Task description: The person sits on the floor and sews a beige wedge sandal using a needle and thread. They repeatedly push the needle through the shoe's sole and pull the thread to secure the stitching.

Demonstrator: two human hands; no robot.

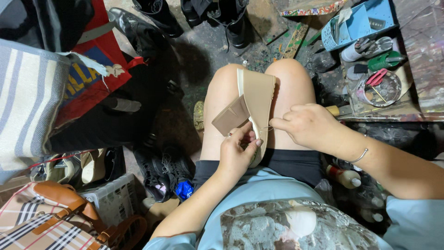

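The beige wedge-soled sandal (257, 99) lies sole-up across the person's bare knees, steadied there by the left hand (236, 155) whose fingers (249, 139) clamp its heel end, while the right hand (307, 125) pinches a thin thread at its edge, pulled taut.

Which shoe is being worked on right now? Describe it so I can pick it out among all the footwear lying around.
Start at the person's bare knees in the middle of the view. Resting on the lap between them is a beige wedge sandal, steadied by the left hand while the right hand pinches at its side. Unlike the black boots and sneakers on the floor, it is pale tan with a loose strap flap.
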